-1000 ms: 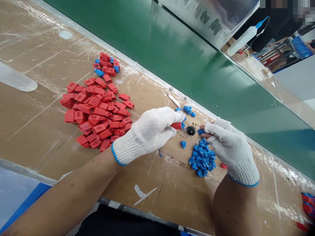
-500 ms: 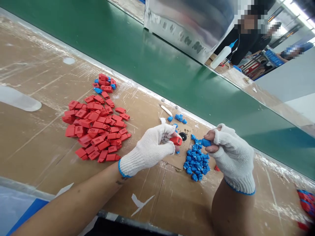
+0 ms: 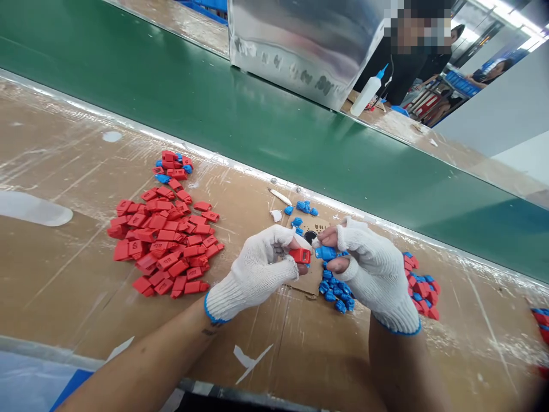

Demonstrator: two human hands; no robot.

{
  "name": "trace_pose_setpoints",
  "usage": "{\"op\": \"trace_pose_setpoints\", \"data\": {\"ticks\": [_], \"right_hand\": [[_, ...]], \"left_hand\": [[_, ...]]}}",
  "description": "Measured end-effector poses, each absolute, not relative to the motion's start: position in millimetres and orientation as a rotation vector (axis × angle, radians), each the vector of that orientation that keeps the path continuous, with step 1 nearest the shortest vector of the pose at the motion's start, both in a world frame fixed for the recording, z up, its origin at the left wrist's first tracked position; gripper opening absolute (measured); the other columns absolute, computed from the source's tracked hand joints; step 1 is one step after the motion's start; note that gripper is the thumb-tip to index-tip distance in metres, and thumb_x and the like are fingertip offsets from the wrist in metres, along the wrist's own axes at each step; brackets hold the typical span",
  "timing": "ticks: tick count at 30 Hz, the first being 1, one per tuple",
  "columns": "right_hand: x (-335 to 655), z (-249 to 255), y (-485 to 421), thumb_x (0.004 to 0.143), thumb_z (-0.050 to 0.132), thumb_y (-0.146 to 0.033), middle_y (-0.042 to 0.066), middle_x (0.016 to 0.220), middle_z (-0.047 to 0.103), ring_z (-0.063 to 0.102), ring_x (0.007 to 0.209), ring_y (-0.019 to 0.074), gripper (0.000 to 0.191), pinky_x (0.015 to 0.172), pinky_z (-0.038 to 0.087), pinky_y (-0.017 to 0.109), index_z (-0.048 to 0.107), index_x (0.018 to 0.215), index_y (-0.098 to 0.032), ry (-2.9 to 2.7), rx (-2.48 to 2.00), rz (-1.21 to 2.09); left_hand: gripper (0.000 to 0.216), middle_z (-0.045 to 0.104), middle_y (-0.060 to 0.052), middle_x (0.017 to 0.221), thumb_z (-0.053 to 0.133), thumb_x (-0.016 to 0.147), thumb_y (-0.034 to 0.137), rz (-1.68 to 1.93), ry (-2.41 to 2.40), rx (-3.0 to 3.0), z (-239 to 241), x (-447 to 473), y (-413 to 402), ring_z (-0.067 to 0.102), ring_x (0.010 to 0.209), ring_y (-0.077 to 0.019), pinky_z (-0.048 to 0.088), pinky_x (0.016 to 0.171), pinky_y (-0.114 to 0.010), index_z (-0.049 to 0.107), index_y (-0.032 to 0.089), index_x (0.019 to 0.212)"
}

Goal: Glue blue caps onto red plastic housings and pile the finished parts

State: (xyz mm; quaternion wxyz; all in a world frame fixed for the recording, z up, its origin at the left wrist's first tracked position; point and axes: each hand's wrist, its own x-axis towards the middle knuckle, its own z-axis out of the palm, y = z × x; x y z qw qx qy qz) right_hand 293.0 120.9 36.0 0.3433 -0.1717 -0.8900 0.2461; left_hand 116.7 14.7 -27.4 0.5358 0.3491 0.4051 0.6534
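Note:
Both my hands wear white knit gloves. My left hand (image 3: 257,269) pinches a small red plastic shell (image 3: 299,256) between thumb and fingers. My right hand (image 3: 373,272) grips a small blue plug (image 3: 326,252) with bare fingertips, its tip almost touching the red shell. Under my right hand lies a heap of blue plugs (image 3: 334,292). A big pile of red shells (image 3: 165,240) sits to the left on the cardboard-covered bench (image 3: 64,269).
A green conveyor belt (image 3: 214,109) runs along the far side of the bench. Joined red-and-blue pieces (image 3: 420,283) lie to the right, more (image 3: 171,166) at the far left. A metal box (image 3: 300,46) and a squeeze bottle (image 3: 364,94) stand beyond the belt, near another person.
My hands came together above the bench, bringing the blue plug up to the red shell. The camera tilted up, revealing the red-and-blue pieces on the right.

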Motion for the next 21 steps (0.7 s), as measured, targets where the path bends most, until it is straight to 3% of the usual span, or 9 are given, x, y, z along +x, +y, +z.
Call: {"op": "trace_pose_setpoints", "data": {"ticks": [4, 7, 11, 16, 21], "right_hand": [[291.8, 29.0, 118.9, 0.099, 0.079, -0.036, 0.001, 0.095, 0.085, 0.082, 0.083, 0.0213, 0.010, 0.077, 0.066, 0.034, 0.078, 0.098, -0.026, -2.274, -0.450, 0.654], [291.7, 25.9, 117.9, 0.099, 0.078, -0.034, 0.002, 0.096, 0.085, 0.083, 0.086, 0.0228, 0.008, 0.080, 0.068, 0.036, 0.080, 0.101, -0.027, -2.235, -0.466, 0.646], [289.4, 26.7, 116.6, 0.101, 0.076, -0.035, 0.002, 0.095, 0.085, 0.082, 0.087, 0.0237, 0.009, 0.081, 0.069, 0.037, 0.081, 0.101, -0.028, -2.251, -0.447, 0.655], [287.0, 29.5, 115.3, 0.101, 0.076, -0.028, 0.001, 0.094, 0.085, 0.082, 0.084, 0.0219, 0.004, 0.078, 0.068, 0.034, 0.080, 0.102, -0.028, -2.283, -0.389, 0.635], [289.2, 27.4, 114.3, 0.101, 0.075, -0.024, 0.002, 0.100, 0.084, 0.081, 0.089, 0.0227, 0.011, 0.082, 0.068, 0.036, 0.078, 0.110, -0.029, -2.302, -0.356, 0.644]], "left_hand": [[0.028, 0.072, -0.005, 0.083, 0.085, 0.087, 0.037, 1.522, 0.921, 0.888, -29.4, 114.0, 14.1, 0.064, 0.070, -0.0145, 0.055, 0.064, -0.027, 0.068, 0.016, 0.094], [0.043, 0.070, -0.007, 0.082, 0.067, 0.102, 0.057, 1.487, 0.853, 1.051, -27.7, 112.9, 14.0, 0.064, 0.074, -0.0166, 0.055, 0.070, -0.030, 0.067, 0.015, 0.093], [0.044, 0.066, -0.006, 0.081, 0.053, 0.110, 0.056, 1.460, 0.888, 1.131, -26.3, 113.7, 12.2, 0.059, 0.073, -0.0159, 0.051, 0.072, -0.031, 0.064, 0.016, 0.094], [0.044, 0.063, -0.004, 0.080, 0.051, 0.110, 0.057, 1.443, 0.903, 1.139, -28.0, 113.7, 10.4, 0.055, 0.072, -0.0162, 0.047, 0.071, -0.032, 0.062, 0.017, 0.094], [0.044, 0.062, -0.003, 0.082, 0.049, 0.111, 0.057, 1.434, 0.914, 1.153, -29.5, 112.9, 10.4, 0.052, 0.071, -0.0161, 0.045, 0.070, -0.032, 0.061, 0.018, 0.096]]}}
